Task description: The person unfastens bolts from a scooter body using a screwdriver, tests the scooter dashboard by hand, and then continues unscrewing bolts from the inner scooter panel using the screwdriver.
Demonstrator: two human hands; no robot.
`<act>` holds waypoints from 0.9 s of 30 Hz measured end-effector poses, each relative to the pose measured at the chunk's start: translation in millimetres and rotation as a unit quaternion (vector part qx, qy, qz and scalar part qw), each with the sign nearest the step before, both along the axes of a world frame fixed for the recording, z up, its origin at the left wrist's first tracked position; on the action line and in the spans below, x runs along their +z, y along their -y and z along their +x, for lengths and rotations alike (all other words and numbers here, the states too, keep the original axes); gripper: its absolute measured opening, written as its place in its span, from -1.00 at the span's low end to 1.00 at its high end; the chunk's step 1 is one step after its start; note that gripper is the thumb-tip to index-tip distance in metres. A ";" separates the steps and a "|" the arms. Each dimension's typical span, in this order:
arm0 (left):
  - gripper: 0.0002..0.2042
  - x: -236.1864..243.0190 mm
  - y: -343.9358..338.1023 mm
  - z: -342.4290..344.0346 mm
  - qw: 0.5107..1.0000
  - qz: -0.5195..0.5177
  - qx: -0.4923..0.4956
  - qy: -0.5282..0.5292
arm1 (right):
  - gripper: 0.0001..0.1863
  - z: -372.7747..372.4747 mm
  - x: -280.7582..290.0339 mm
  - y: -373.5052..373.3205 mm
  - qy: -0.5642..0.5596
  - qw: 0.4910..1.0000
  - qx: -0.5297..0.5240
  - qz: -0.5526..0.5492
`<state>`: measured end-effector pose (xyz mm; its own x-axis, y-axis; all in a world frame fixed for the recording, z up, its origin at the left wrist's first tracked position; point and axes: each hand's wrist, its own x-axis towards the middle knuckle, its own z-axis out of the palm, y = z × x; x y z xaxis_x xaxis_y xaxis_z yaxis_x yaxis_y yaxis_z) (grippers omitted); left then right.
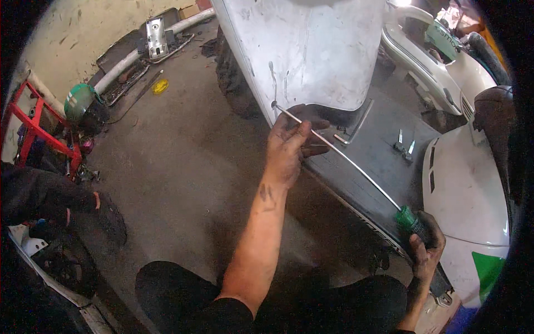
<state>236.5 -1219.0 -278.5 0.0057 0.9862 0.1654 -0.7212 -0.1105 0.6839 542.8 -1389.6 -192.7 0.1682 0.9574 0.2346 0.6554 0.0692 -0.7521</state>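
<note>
A long screwdriver (356, 166) with a thin metal shaft and a green and black handle slants across the middle. My right hand (428, 247) is wrapped around its handle at the lower right. Near the tip, my left hand (285, 146) is closed about the shaft between thumb and fingers. The tip meets a dark hole (273, 104) at the lower left edge of a scooter's white front panel (322, 50). Dark grime covers the fingers of both hands. Whether the tip sits on a screw inside the hole cannot be made out.
On the dark footboard (384, 147) lie an L-shaped metal rod (361, 123) and small black clips with metal tabs (405, 146). White body panels (467, 183) rise at right. At left are a red metal frame (36, 125), a green helmet (80, 100) and someone's dark-clad leg (44, 195).
</note>
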 end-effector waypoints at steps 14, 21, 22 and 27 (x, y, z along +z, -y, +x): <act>-0.55 -3.0 -2.4 1.4 1.000 -0.001 -0.008 0.012 | -0.29 2.3 -4.8 2.5 -0.013 0.999 -0.031 0.000; -0.52 -4.2 -1.9 -0.7 1.000 -0.005 -0.010 0.004 | -0.30 3.1 -3.9 1.8 0.005 1.000 -0.019 0.011; -0.51 -4.0 -1.7 -1.1 1.000 -0.017 -0.008 -0.003 | -0.31 2.6 -3.5 1.6 -0.011 1.000 -0.011 0.002; -0.57 0.0 -1.3 -0.1 0.999 -0.024 0.003 0.039 | -0.41 0.3 -2.3 2.6 0.018 1.000 0.010 -0.006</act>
<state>236.4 -1217.7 -278.4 -0.0104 0.9931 0.1167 -0.7716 -0.0821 0.6308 543.2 -1392.2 -195.0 0.1414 0.9630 0.2295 0.6810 0.0736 -0.7286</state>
